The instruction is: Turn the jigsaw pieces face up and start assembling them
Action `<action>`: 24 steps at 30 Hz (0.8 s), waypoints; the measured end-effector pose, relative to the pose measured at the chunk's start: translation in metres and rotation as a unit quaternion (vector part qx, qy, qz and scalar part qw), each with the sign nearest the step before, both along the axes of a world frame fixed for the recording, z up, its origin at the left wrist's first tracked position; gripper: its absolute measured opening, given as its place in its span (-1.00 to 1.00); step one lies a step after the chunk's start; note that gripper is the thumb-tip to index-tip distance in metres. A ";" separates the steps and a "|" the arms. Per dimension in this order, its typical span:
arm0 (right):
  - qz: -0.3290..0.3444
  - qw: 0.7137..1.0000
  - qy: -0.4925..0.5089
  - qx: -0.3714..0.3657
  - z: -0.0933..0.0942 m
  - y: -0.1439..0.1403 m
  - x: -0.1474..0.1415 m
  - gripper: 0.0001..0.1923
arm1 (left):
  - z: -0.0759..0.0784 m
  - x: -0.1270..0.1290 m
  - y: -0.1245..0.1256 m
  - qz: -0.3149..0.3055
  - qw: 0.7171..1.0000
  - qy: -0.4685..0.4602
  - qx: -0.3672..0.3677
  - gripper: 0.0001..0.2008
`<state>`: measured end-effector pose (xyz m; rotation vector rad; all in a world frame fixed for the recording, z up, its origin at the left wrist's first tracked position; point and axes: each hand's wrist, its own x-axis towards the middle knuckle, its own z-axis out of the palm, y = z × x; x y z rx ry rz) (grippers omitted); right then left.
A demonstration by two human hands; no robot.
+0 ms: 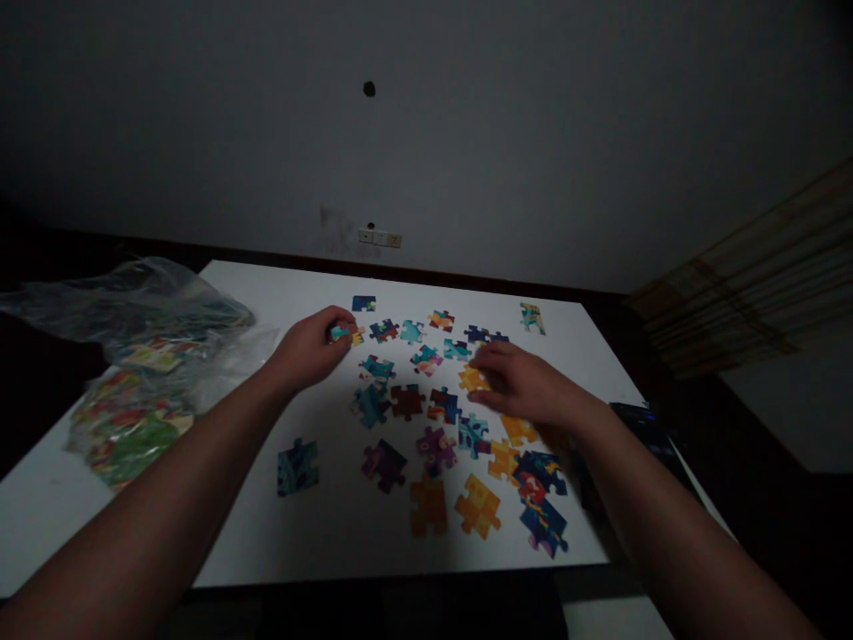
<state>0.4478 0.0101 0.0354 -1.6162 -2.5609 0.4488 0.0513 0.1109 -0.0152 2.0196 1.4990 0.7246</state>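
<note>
Head view: left hand (312, 345) pinching a teal puzzle piece (341, 333) at fingertips, lifted for fitting; right hand (526, 384) flat, fingers loosely spread, pressing a yellow piece (472, 380) against the desk (267, 533).

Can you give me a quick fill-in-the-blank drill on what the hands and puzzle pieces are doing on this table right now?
1. The left hand pinches a small ____ puzzle piece between its fingertips.
2. The right hand rests its fingertips on a ____ piece.
3. A clear ____ bag holding more pieces lies at the table's left edge.
4. The lone teal piece lies nearer the ____ forearm.

Missing words: teal; yellow; plastic; left
</note>
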 end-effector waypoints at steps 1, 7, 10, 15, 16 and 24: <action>-0.009 1.000 0.001 -0.016 -0.001 -0.005 -0.004 -0.65 | 0.000 0.000 0.000 0.002 1.000 0.002 -0.002 -0.64; -0.099 0.994 0.042 -0.030 -0.006 -0.018 -0.019 -0.61 | 0.004 0.000 0.000 0.009 1.000 0.007 -0.004 -0.61; -0.132 0.989 0.059 -0.019 -0.005 -0.020 -0.019 -0.77 | 0.004 0.000 0.000 0.010 1.000 0.012 0.000 -0.61; -0.046 0.994 -0.015 0.095 -0.007 -0.033 -0.011 -0.75 | 0.001 -0.001 0.002 -0.002 1.000 0.007 0.006 -0.61; -0.015 0.994 -0.035 0.104 -0.007 -0.037 -0.009 -0.72 | 0.001 -0.001 0.002 -0.001 1.000 0.006 0.005 -0.61; 0.020 0.991 -0.045 0.127 -0.006 -0.053 0.012 -0.74 | 0.000 -0.002 0.002 -0.004 1.000 0.009 0.001 -0.59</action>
